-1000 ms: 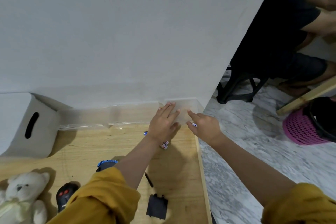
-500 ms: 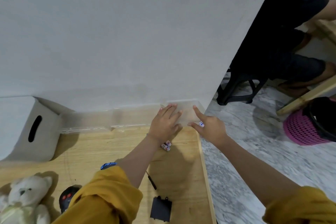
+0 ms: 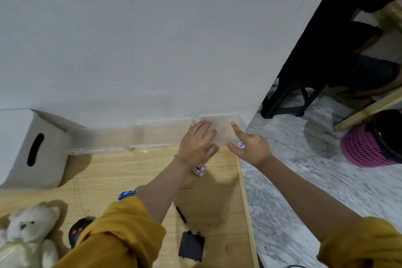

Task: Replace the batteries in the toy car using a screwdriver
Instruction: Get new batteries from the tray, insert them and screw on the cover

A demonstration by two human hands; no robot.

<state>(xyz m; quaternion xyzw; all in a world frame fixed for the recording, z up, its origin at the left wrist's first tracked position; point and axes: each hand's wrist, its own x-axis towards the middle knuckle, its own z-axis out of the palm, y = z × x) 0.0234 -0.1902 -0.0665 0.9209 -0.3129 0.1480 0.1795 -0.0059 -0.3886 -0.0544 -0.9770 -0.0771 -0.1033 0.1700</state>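
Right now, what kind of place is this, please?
Probably a room in a home: a wooden table against a white wall, a marble-patterned floor, a teddy bear and a pink basket.

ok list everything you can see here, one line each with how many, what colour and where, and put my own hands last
clear plastic box: one, transparent, against the wall at the table's far edge
batteries: two, white with red and blue print, on the table by the left wrist
battery: one, same print, in the right hand
battery cover: one, black, near table edge
screwdriver: one, black, beside the left forearm
toy car: one, black with red, partly hidden by the sleeve
teddy bear: one, white, lower left
tissue box: one, grey, left
basket: one, pink, on the floor
left hand: flat on the clear box
right hand: holds a battery, forefinger out
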